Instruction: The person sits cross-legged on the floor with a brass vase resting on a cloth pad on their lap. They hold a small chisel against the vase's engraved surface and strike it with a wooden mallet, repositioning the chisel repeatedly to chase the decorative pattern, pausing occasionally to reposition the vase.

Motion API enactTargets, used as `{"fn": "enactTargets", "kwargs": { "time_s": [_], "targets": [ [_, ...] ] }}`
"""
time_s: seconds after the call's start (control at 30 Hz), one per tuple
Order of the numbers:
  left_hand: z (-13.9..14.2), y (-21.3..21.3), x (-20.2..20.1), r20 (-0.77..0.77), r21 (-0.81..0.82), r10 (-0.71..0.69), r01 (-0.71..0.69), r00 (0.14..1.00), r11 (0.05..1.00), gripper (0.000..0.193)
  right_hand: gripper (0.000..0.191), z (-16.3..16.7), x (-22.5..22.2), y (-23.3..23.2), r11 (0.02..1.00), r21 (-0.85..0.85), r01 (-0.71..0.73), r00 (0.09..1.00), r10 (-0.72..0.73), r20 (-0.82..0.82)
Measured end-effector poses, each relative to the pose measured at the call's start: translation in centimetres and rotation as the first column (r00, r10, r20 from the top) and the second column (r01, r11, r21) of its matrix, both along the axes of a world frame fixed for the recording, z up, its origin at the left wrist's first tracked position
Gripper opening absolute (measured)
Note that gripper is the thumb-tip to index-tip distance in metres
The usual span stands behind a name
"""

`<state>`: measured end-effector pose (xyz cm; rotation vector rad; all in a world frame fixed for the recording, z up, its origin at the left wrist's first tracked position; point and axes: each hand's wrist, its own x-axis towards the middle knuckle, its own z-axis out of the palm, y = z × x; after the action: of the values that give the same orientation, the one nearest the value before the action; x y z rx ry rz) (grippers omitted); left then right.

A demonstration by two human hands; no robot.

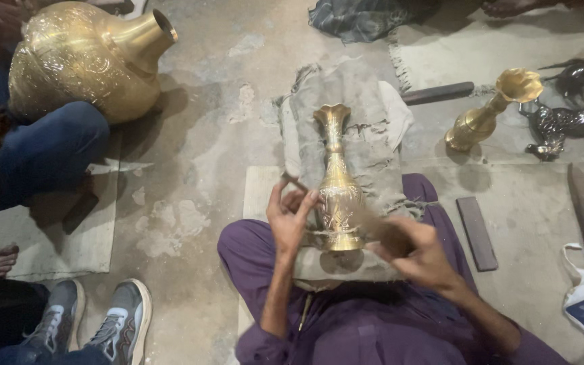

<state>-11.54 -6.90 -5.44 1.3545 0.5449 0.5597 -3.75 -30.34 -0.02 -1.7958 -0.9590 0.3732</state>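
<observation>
Two brass pieces frame the work: a big round pot (79, 57) far left of the slim brass vase (338, 182) lying on grey cloth (366, 135). Engraving already covers its belly. Left hand (290, 216) pinches a chisel (295, 182) against it; right hand (417, 250) grips something blurred.

Gold vase (338, 186) with engraved leafy pattern (on grey cloth (366, 135)), purple trousers (373, 324).

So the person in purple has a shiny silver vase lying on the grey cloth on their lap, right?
Not silver: the head view shows a golden brass vase with a fluted mouth, lying on the grey cloth on the purple-clad lap, the left hand touching it.
</observation>
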Motion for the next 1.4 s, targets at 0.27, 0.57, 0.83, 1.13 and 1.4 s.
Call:
{"fn": "enactTargets", "kwargs": {
  "time_s": [0.27, 0.57, 0.83, 1.13, 1.4],
  "targets": [
    [1.8, 2.5, 2.9, 0.069, 0.021, -0.343, 0.342, 0.937, 0.939, 0.06, 0.026, -1.9, 0.6, 0.0, 0.99, 0.142, -0.016, 0.809, 0.096, -0.58],
    [1.3, 3.4, 4.3, 0.019, 0.017, -0.485, 0.484, 0.874, 0.875, 0.061, 0.055, -0.9, 6.5, -3.1, 0.997, -0.008, 0.079, 0.946, -0.077, -0.313],
    [1.8, 3.4, 4.2, -0.045, 0.116, -0.512, 0.514, 0.858, 0.85, 0.059, 0.069, 2.4, 11.2, -2.3, 0.913, -0.382, 0.143, 0.967, -0.211, -0.144],
    [2.9, 3.1, 3.8, -0.072, 0.222, -0.51, 0.512, 0.857, 0.83, 0.055, 0.064, 6.3, 13.5, -0.1, 0.908, -0.392, 0.149, 0.92, 0.017, 0.391],
    [3.2, 2.7, 3.6, -0.142, 0.379, -0.463, 0.48, 0.875, 0.791, 0.054, 0.071, 8.6, 14.0, 1.0, 0.715, -0.654, 0.247, 0.745, 0.291, 0.599]
  ]
}}
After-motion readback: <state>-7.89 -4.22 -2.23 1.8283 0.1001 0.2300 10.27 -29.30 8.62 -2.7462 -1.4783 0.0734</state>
